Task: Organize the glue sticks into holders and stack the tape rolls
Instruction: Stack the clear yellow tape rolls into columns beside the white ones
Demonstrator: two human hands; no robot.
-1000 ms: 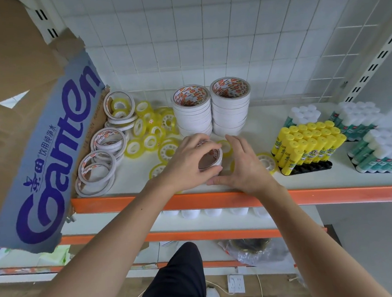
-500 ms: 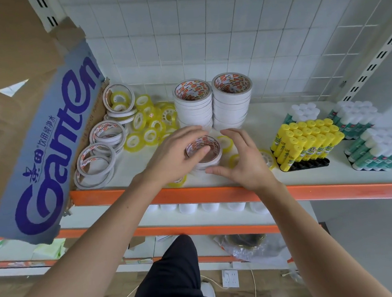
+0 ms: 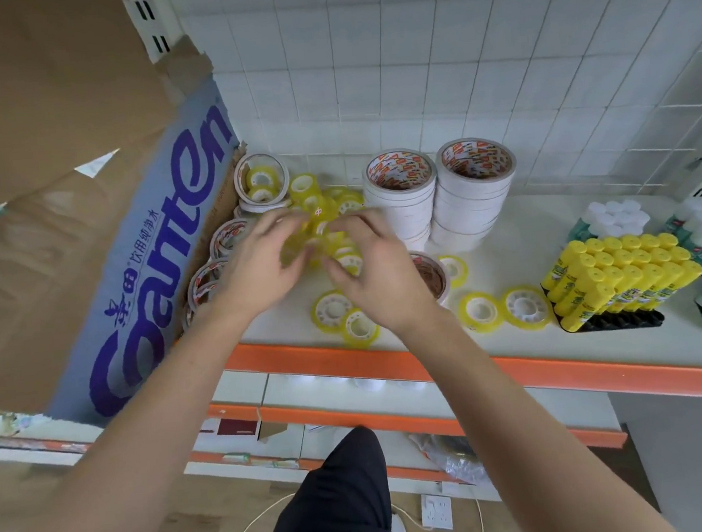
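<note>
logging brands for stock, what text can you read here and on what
"Ganten": large purple letters on the blue cardboard box.
Chinese characters beside it: too small to read surely.
Red print inside the white tape roll stacks: blurred.
Labels on the yellow glue sticks: blurred.

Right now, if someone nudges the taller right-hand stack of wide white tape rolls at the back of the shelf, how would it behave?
The taller right-hand stack of wide white tape rolls would probably shear rather than tip whole: its rolls look loose, with seams showing and slightly offset. It likely needs a firm push, being many thick rolls. A dislodged roll landing on edge could roll across the smooth white shelf.
</note>
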